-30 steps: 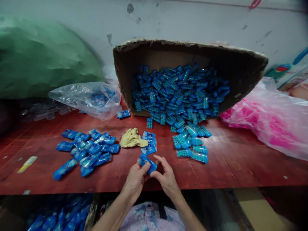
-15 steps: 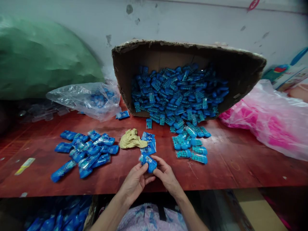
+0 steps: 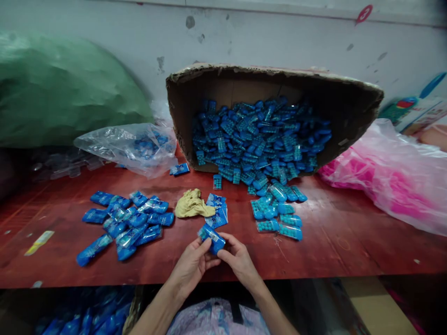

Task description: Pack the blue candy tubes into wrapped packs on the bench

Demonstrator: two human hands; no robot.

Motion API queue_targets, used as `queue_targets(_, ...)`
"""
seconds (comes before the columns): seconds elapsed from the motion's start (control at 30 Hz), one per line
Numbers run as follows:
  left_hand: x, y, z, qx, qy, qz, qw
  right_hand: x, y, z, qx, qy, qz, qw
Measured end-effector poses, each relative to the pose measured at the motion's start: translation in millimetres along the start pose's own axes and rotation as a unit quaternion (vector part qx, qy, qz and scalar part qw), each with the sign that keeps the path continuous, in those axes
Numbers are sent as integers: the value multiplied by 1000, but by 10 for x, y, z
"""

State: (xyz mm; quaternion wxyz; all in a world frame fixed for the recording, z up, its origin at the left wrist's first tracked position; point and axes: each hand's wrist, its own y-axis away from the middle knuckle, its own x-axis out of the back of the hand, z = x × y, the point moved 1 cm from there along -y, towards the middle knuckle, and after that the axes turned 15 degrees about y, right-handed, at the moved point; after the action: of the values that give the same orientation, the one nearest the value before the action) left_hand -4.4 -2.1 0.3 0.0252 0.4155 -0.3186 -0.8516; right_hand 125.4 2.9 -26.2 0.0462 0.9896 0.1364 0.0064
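Red table (image 3: 335, 242) is filling my view; my forearms are running off the near edge. I'm pinching one blue packet (image 3: 211, 237) between left hand (image 3: 191, 264) and right hand (image 3: 239, 260), its contents unreadable.

A big brown cardboard box (image 3: 349, 100) lies on its side on the red wooden table (image 3: 349, 242). Many small blue packs (image 3: 260, 135) spill out of it. A crumpled yellow cloth (image 3: 191, 204) sits near the middle. A clear plastic bag (image 3: 122, 144) and a big green sack (image 3: 63, 93) are at the left. A pink plastic bag (image 3: 394, 181) is at the right.
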Motion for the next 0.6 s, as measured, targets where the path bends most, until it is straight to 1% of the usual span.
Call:
queue_targets(0.13, 4, -23, -16, -22, 1, 8, 1000, -5, 3, 57, -16, -27, 16, 999)
queue_targets(0.27, -11, -19, -52, -33, 7, -1, 999, -12, 7, 87, -20, -35, -4, 999)
queue_targets(0.33, -25, -11, -39, -33, -3, -9, 999, -26, 4, 91, -16, -50, -16, 998)
queue_targets(0.4, -45, 2, -5, -27, -12, -23, 999, -40, 0, 105, -6, -57, -14, 998)
queue_targets(0.5, -70, 36, 54, -17, -24, -27, 999, -49, 10, 144, 7, -25, 7, 1000)
queue_targets(0.6, -80, 66, 62, -30, -38, 0, 999, -41, 39, 147, 4, 65, 25, 998)
